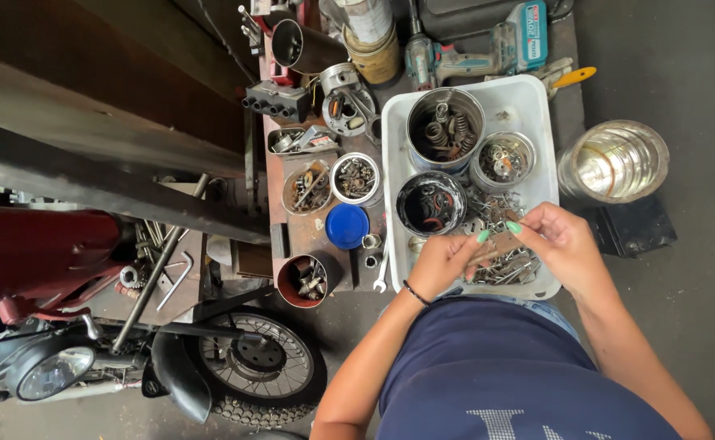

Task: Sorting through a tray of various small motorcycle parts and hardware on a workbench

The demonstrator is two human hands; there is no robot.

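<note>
Grey concrete floor surrounds a cluttered rusty workbench (308, 232). From the head camera, a white rectangular plastic tub (528, 102) holds metal tins and loose silver bolts (504, 265). Over these, the left hand (443, 261) and right hand (557, 240) together pinch a small brownish metal piece (497, 243).

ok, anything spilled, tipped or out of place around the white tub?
Nothing looks spilled or tipped. The cans in the white tub stand upright; loose metal parts lie on its floor under both hands (left hand, right hand). One oddity: a blue lid lies by itself on the rusty bench, off any can.
</note>
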